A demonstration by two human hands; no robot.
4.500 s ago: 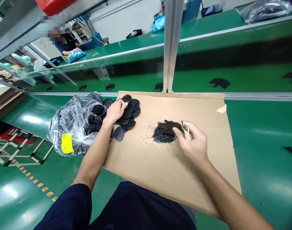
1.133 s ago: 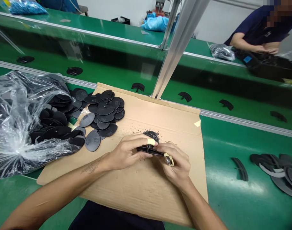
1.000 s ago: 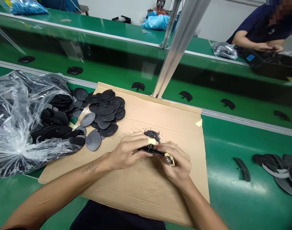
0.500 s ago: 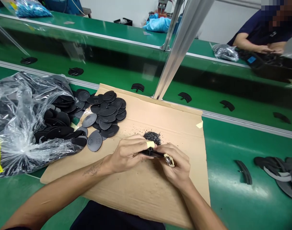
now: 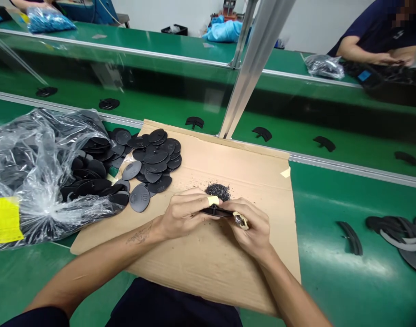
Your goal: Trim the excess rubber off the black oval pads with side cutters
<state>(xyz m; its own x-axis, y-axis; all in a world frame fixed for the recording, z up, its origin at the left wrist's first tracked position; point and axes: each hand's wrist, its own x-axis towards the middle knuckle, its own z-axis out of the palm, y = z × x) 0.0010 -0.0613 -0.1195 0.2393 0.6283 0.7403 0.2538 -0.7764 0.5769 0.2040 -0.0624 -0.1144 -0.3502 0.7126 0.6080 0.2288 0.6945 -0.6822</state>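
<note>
My left hand (image 5: 183, 212), with a yellow tape wrap on one fingertip, pinches a flat black oval plastic piece (image 5: 216, 212) edge-on over the cardboard sheet (image 5: 211, 263). My right hand (image 5: 252, 227) is closed on a small trimming tool (image 5: 241, 220) with a tape-wrapped handle, held against the same piece. A little heap of black shavings (image 5: 218, 190) lies just beyond my fingers. A pile of black oval pieces (image 5: 149, 159) sits at the cardboard's far left, spilling from a clear plastic bag (image 5: 33, 172).
Green conveyor belts run across in front; single black pieces (image 5: 262, 133) ride on the nearer belt. A slanted aluminium post (image 5: 252, 68) rises behind the cardboard. Black parts (image 5: 395, 227) lie at the right. Another person (image 5: 374, 41) works at the far right.
Earlier my left hand reached into the pile while the right held a piece and tool. Now both hands work one piece together; over the last second they hardly move, only the view shifts.
</note>
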